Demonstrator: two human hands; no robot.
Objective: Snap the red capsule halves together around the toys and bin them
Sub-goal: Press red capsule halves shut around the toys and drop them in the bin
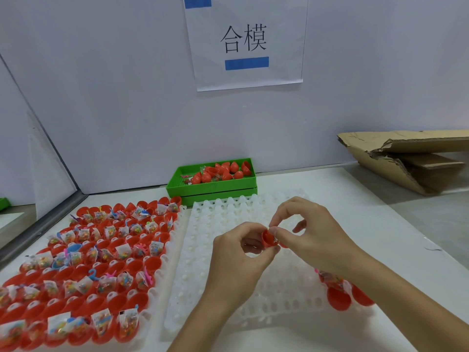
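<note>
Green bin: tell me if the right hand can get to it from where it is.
Probably yes: nothing stands between the right hand and the green bin, only the low white tray.

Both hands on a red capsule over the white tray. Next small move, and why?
Probably press the halves shut. The left hand and right hand pinch the red capsule between them above the white tray; whether it is snapped is unclear, so not yet the green bin.

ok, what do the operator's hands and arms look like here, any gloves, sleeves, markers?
Both bare: no gloves on the left hand or right hand, no rings on the fingers, no watch or bands at the wrists. Forearms uncovered to the frame edge, no sleeves, cables or markers in view.
</note>
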